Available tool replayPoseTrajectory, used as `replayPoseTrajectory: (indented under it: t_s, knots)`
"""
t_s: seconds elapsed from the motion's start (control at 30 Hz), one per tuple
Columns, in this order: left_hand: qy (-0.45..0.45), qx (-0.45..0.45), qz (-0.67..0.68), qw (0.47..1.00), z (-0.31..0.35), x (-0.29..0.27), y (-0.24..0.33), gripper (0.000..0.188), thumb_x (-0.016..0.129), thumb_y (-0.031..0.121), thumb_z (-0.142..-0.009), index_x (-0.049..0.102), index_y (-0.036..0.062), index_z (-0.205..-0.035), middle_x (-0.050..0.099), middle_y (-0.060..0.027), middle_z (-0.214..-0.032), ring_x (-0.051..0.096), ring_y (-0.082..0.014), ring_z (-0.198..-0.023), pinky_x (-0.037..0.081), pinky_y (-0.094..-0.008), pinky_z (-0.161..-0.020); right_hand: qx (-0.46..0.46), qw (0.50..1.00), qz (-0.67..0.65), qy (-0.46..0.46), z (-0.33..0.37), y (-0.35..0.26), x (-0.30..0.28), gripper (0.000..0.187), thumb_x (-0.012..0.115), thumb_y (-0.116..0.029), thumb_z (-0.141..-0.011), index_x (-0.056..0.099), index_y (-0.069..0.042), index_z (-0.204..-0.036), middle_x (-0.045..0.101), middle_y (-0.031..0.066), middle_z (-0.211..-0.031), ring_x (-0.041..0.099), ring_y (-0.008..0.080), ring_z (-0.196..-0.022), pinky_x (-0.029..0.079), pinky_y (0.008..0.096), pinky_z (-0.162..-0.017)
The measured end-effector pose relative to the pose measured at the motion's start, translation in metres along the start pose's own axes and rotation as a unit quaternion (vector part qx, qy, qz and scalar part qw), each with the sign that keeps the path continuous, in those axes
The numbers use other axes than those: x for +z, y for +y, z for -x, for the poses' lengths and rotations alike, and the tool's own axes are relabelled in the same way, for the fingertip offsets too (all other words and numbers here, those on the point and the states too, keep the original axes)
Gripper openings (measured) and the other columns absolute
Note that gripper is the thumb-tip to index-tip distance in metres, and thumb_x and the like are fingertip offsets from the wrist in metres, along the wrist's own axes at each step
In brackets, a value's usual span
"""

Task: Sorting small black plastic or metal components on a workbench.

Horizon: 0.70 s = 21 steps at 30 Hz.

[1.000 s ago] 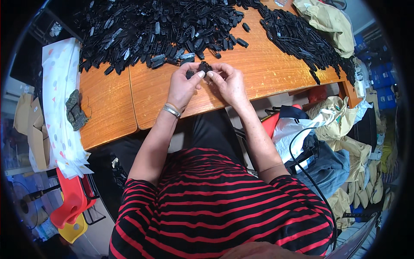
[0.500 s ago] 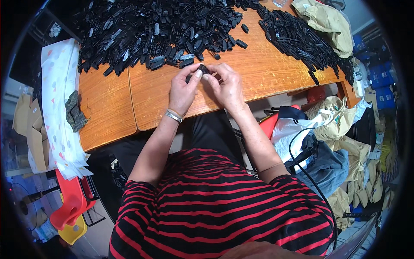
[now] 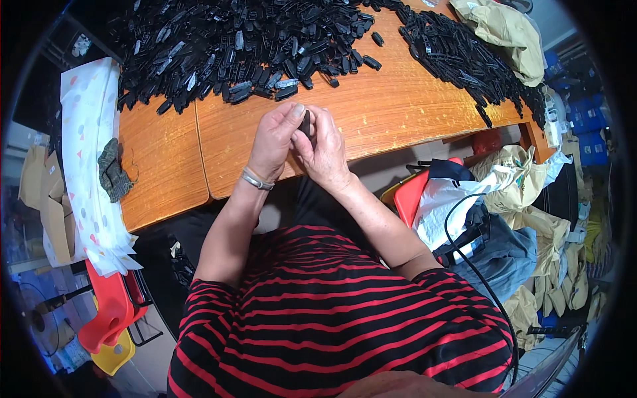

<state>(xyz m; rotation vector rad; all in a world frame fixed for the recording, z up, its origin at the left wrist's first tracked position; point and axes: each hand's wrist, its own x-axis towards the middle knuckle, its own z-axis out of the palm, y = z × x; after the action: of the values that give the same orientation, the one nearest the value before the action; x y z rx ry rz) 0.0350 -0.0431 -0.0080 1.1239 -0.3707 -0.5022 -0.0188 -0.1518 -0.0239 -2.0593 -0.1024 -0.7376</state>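
Both my hands meet over the front part of the wooden table [image 3: 265, 142], closed around one small black plastic piece [image 3: 305, 124]. My left hand [image 3: 273, 139] pinches its upper end, with the thumb on top. From the other side my right hand [image 3: 323, 149] grips the piece, fingers curled behind it and thumb along its lower part. The piece stands roughly upright, and much of it is hidden by my fingers. Beyond my hands lies a large heap of similar black plastic pieces [image 3: 225, 50]. A few loose ones rest along the heap's near edge.
A second pile of long black pieces [image 3: 458, 63] lies at the right. White dotted sheeting [image 3: 89, 152] hangs over the left edge, beside a dark knitted cloth [image 3: 114, 171]. Right of me stands a red chair [image 3: 409, 196] with bags and clothes. A black cable [image 3: 471, 268] hangs there.
Both hands have moved slightly left and closer together, toward me. The black piece has been turned from lying crosswise to standing more upright between the fingers.
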Motion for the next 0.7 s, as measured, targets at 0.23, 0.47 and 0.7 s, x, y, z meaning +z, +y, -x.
replayPoseTrajectory:
  t_s: [0.23,0.47,0.7]
  knots:
    - [0.089,-0.105,-0.012,0.990,-0.005,-0.023,0.011,0.026,0.057,0.031,-0.094,0.059,0.0065,-0.084,0.058,0.0007,-0.066,0.054,-0.0062,-0.055,0.042,-0.0199,-0.049,0.103,0.974,-0.131,-0.156,-0.022,0.032,-0.017,0.039,0.073,-0.029,-0.080,0.064,0.000,-0.103,0.061,0.0097,-0.089,0.058,0.0145,-0.070,0.049,0.0296,-0.064]
    - [0.144,0.250,-0.670,0.684,-0.043,-0.022,0.007,0.021,0.073,0.017,-0.076,0.057,0.0065,-0.084,0.062,-0.0077,-0.079,0.062,-0.0240,-0.067,0.047,-0.0344,-0.056,0.072,0.966,0.248,-0.008,-0.078,0.059,-0.028,0.029,0.072,-0.021,-0.078,0.064,-0.003,-0.098,0.062,0.0150,-0.096,0.064,0.0320,-0.083,0.051,0.0399,-0.072]
    - [0.120,0.181,-0.756,0.617,-0.057,-0.027,0.004,0.013,0.069,0.018,-0.077,0.065,0.0074,-0.083,0.060,-0.0093,-0.084,0.062,-0.0296,-0.075,0.049,-0.0406,-0.064,0.084,0.936,0.336,-0.055,-0.084,0.079,-0.027,0.029,0.071,-0.021,-0.077,0.063,-0.004,-0.098,0.064,0.0157,-0.092,0.064,0.0343,-0.083,0.051,0.0426,-0.073]
